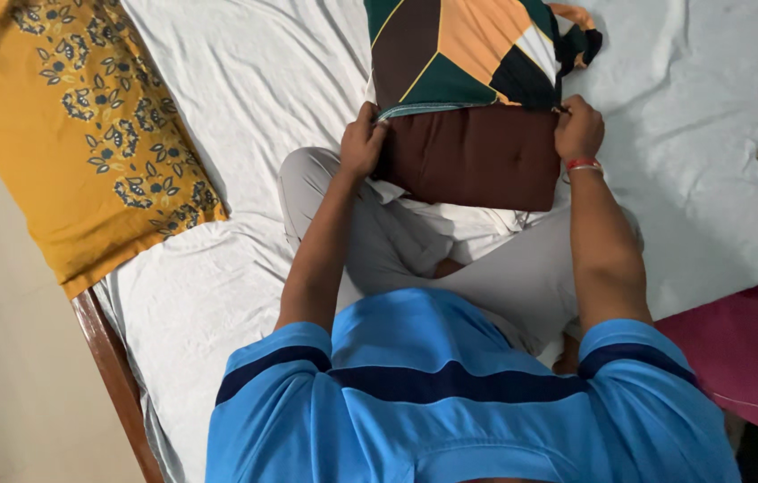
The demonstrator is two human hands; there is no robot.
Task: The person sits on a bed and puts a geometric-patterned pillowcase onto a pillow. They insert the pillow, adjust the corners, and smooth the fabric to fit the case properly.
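A bed [245,80] with a white sheet and wooden edge stands beside a pale floor. A brown cushion [473,156] lies mid-bed, long axis across, half inside a patterned cover [455,49]. Left hand [363,143] and right hand [578,128] each keep a closed grip on the cover's open edge.

We are seeing a plain brown pillow [473,156] wearing a cover [459,49] in dark green, orange and brown geometric blocks, a mustard pillow [84,134] showing dark floral print, and a white sheet [245,89].
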